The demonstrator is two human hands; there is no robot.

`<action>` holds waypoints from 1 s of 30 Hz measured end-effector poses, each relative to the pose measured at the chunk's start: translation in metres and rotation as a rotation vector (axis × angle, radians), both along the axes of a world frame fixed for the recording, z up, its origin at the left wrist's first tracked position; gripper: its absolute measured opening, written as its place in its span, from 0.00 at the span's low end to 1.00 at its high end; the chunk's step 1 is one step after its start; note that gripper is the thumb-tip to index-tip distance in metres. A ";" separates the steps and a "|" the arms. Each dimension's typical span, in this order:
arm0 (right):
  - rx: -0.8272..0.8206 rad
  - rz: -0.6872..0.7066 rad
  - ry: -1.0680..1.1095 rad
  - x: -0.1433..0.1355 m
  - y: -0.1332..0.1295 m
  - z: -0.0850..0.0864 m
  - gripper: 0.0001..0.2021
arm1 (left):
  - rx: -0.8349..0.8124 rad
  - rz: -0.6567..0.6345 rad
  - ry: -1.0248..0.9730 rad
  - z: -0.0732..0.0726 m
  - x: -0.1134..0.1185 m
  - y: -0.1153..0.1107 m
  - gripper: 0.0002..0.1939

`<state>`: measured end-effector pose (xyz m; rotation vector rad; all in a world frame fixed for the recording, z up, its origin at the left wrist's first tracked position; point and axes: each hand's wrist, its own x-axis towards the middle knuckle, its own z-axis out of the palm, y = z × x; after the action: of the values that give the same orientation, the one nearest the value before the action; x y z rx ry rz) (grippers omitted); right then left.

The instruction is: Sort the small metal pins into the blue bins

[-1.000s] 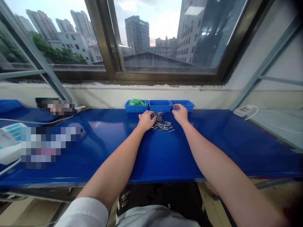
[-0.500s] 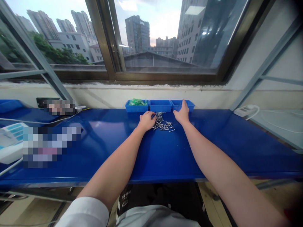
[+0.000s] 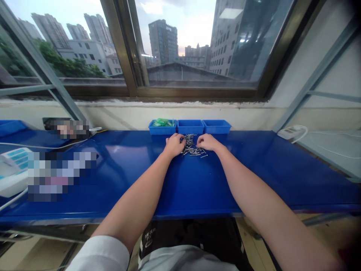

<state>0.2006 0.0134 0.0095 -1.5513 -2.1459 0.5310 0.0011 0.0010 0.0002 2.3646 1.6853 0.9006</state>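
A loose pile of metal screws (image 3: 193, 150) lies on the blue table (image 3: 197, 184). My left hand (image 3: 175, 145) rests at the pile's left side, its fingers curled against the screws; whether it holds any is hidden. At the right edge of the pile is my right hand (image 3: 208, 142), fingers bent together and touching the screws, with anything between them too small to make out. Behind the pile stand three blue bins in a row: the left bin (image 3: 163, 130) has green packets (image 3: 163, 122) in it, beside the middle bin (image 3: 190, 130) and the right bin (image 3: 217, 130).
A white power strip (image 3: 290, 131) with a cable sits at the back right. To the left are a white device (image 3: 14, 173), cables, blurred items and another blue tray (image 3: 11, 127). A window and metal frame posts rise behind the table.
My right hand has come down from the right bin to the screws, and its spread fingers have drawn together. My left hand has stayed by the pile.
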 end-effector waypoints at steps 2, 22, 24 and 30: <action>-0.012 -0.001 -0.025 0.000 0.001 -0.001 0.02 | -0.004 -0.002 0.001 0.000 0.000 0.000 0.14; 0.218 0.124 0.317 -0.019 -0.004 -0.004 0.05 | 0.077 -0.172 -0.060 0.003 0.002 -0.003 0.17; 0.216 0.125 0.392 -0.022 -0.005 -0.003 0.06 | 0.063 -0.171 -0.039 0.004 0.002 -0.003 0.20; 0.232 0.106 0.581 -0.027 -0.007 0.000 0.10 | -0.013 -0.210 -0.068 0.007 0.003 -0.005 0.21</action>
<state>0.1731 0.0067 0.0099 -1.0051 -1.7667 0.6464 0.0045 -0.0041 0.0074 2.4158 1.3828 0.9175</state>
